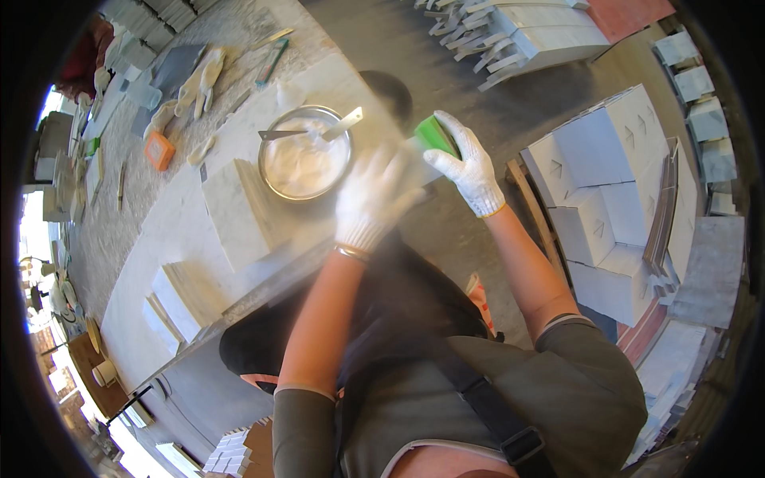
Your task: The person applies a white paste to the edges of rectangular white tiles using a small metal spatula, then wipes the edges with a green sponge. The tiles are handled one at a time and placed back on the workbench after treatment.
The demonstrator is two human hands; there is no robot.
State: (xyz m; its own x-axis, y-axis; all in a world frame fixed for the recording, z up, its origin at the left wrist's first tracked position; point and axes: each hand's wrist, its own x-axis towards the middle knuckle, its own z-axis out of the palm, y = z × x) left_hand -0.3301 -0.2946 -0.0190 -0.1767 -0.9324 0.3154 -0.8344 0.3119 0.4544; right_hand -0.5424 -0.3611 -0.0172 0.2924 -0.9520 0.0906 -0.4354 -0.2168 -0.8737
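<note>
My right hand [472,174], in a white knit glove, grips a green hand-sized block [436,137] with a dark side, beyond the table's right edge; I cannot tell whether it is a sponge or a sanding block. Smeared by motion, my gloved left hand [368,199] hovers over the table's near right edge, fingers apart and holding nothing I can see. Just left of it stands a round metal bowl [268,177] of white paste or powder [307,163]. A dark-bladed spatula [280,135] and a white-handled one [344,124] rest in the bowl.
Stacked marble tiles [227,207] and a smaller stack [187,299] lie on the stone-topped table [143,350]. Farther off are loose gloves [199,84] and an orange object [159,151]. White boxes [590,223] on a pallet stand to my right, and slabs [550,36] ahead.
</note>
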